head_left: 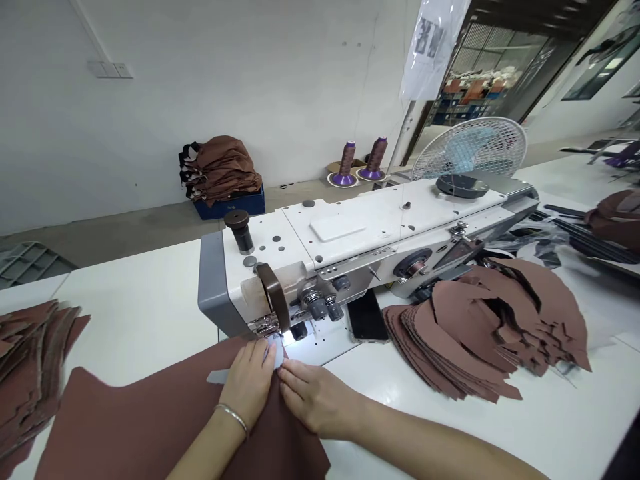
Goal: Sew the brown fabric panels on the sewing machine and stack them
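1 brown panel (165,420) is laid on the white surface (135,320), its edge positioned at the presser foot (265,325) of 1 white industrial sewing machine (380,233), directly ahead of the hands. The left hand (247,383), with 1 metal bangle (231,417) worn at the wrist, and the right hand (315,400) are held together, clamped on the panel near that foot. 1 stack of cut brown panels (480,327) is placed right of the right hand; 1 further stack (25,360) is placed left of the left hand. 1 mobile phone (367,317) is lying just beyond the right hand. 2 brown thread cones (347,160) are stood well beyond both hands, behind the machine.
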Motion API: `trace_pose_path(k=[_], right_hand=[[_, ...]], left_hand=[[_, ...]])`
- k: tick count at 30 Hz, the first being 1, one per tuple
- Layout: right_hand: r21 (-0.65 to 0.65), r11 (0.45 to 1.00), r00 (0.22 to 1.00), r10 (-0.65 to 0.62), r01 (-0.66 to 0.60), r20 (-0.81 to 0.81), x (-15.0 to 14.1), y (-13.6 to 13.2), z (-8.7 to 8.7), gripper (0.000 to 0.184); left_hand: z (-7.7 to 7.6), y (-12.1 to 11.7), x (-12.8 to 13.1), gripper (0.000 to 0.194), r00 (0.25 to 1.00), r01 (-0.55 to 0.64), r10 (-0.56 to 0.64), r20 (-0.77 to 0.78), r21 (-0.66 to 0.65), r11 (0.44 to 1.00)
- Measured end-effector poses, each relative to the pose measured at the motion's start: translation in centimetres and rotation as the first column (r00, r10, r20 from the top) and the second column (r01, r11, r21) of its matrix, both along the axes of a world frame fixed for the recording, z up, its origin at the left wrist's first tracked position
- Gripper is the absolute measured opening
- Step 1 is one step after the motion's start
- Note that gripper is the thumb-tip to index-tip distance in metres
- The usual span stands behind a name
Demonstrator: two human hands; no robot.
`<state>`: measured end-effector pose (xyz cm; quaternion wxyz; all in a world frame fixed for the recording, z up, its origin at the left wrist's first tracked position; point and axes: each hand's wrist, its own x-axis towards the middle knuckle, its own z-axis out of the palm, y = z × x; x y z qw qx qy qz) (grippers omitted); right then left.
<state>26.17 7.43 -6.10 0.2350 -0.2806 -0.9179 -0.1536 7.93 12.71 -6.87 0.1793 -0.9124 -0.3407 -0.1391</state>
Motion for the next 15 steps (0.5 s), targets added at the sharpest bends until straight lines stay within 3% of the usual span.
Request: trace_pose_path(k=[8, 15], right_hand=[[0.027, 1.000, 1.000, -0.009, 0.009, -0.010, 0.2, -0.4, -0.6, 0.026], [0.026, 1.000, 1.000, -0.010, 0.009, 0.008, 0.1, -0.3, -0.7, 0.029]], left_hand=[[-0.2, 1.2, -1.0, 0.031, 0.993, 0.122, -0.121, -0.014, 0.022, 0.992], [-0.3, 1.9, -1.4, 0.036, 0.991, 0.085, -0.097, -0.096, -0.122, 0.989]])
